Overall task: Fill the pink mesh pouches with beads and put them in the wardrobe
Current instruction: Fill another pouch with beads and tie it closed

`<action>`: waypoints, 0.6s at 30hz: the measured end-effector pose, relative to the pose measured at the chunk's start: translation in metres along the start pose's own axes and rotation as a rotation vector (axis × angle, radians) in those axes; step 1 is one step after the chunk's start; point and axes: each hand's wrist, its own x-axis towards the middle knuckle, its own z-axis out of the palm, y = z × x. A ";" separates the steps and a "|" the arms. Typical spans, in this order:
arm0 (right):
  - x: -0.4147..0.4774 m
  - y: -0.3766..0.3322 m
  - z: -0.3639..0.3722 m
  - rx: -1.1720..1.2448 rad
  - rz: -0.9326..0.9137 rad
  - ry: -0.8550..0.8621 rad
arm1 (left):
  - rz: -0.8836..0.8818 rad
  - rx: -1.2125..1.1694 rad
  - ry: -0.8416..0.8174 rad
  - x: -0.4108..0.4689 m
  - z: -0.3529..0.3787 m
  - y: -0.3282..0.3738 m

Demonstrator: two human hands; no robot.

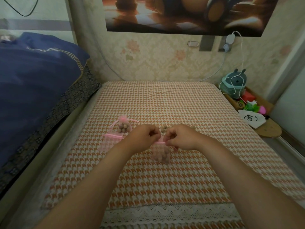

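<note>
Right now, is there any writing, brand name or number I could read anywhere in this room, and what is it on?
No readable text anywhere.
White cloth bag by the table's right edge: a black drawn design, not letters.
Poster on the wall: a picture only, no words visible.
Charger and wall switch: any marks are too small and blurred to read.
Pink mesh pouches: no labels show.
</note>
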 end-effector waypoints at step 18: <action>0.039 0.051 0.001 -0.240 0.016 0.319 | -0.046 0.222 0.020 0.059 0.044 -0.011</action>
